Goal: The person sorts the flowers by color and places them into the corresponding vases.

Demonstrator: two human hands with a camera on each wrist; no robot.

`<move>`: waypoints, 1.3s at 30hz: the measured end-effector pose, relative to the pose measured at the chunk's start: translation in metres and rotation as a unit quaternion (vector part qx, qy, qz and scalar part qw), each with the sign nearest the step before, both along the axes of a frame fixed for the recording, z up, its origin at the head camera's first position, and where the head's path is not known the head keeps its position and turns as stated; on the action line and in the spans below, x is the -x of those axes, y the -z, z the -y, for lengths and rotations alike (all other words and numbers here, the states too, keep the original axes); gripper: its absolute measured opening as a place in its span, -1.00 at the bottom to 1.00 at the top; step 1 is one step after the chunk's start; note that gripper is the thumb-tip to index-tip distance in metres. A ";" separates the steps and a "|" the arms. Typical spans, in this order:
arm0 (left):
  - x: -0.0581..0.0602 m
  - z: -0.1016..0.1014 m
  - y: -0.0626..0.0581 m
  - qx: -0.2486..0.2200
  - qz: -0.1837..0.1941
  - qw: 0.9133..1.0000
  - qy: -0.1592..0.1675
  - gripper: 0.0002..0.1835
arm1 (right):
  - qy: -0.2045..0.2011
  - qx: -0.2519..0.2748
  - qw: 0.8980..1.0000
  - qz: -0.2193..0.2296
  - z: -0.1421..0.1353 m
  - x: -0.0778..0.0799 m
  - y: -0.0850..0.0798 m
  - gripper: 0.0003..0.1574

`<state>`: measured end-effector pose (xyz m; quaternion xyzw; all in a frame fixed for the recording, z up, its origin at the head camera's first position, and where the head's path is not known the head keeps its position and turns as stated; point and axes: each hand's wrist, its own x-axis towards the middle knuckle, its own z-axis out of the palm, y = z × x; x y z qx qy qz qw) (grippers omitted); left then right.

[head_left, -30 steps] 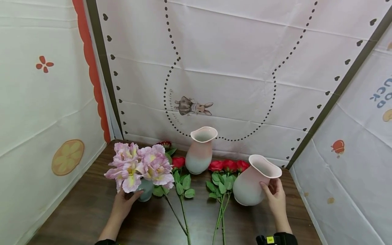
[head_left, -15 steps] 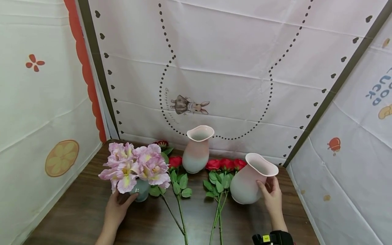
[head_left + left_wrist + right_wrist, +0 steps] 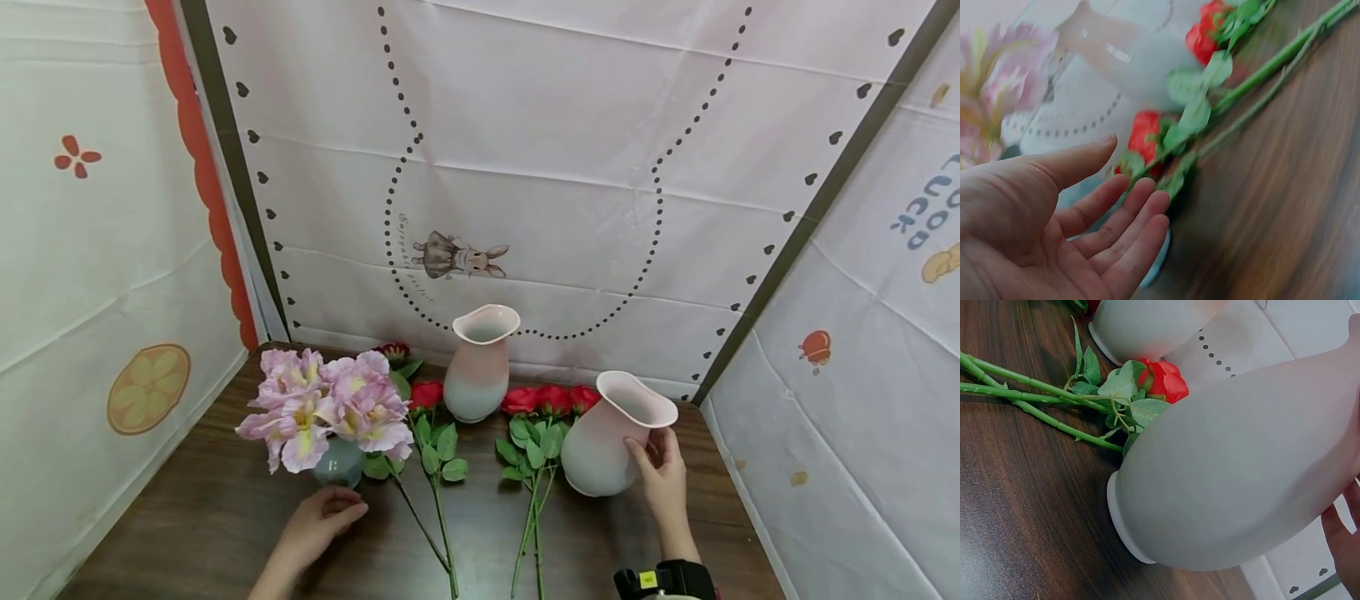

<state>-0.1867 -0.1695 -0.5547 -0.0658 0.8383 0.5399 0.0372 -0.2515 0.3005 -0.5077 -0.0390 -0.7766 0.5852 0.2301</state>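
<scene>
My right hand grips the right-hand vase near its neck, thumb in front. This pink-to-grey vase has a wavy rim and leans to the right; whether its base touches the table cannot be told. My left hand holds nothing; its fingers are loosely bent, just in front of a small blue-grey vase. Pale pink flowers with yellow centres fill that small vase and hide its rim. In the left wrist view the palm of the left hand faces up, apart from the red rose beyond.
A second pink-to-grey vase stands upright at the table's back. Long-stemmed red roses lie on the wooden table in front of it, with another rose to the left. Printed cloth walls enclose the back and both sides.
My left hand has let go of the small blue-grey vase and drawn back towards me and to the right. The right hand keeps its grip on the vase. The head view has shifted slightly.
</scene>
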 end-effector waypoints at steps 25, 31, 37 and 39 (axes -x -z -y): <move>0.068 -0.166 -0.019 0.001 -0.077 0.976 0.204 -0.73 | -0.010 0.002 1.000 -0.003 0.005 -0.008 -0.011 -0.44; 0.073 -0.198 -0.009 0.043 -0.033 0.973 0.223 -0.79 | -0.006 0.002 1.000 -0.001 0.002 -0.004 -0.003 -0.43; 0.079 -0.221 0.013 0.102 0.013 0.971 0.217 -0.83 | 0.000 -0.001 1.000 0.001 -0.001 -0.001 0.001 -0.44; 0.079 -0.227 0.017 0.123 0.027 0.970 0.210 -0.81 | 0.000 0.000 1.000 -0.002 -0.001 0.000 0.001 -0.44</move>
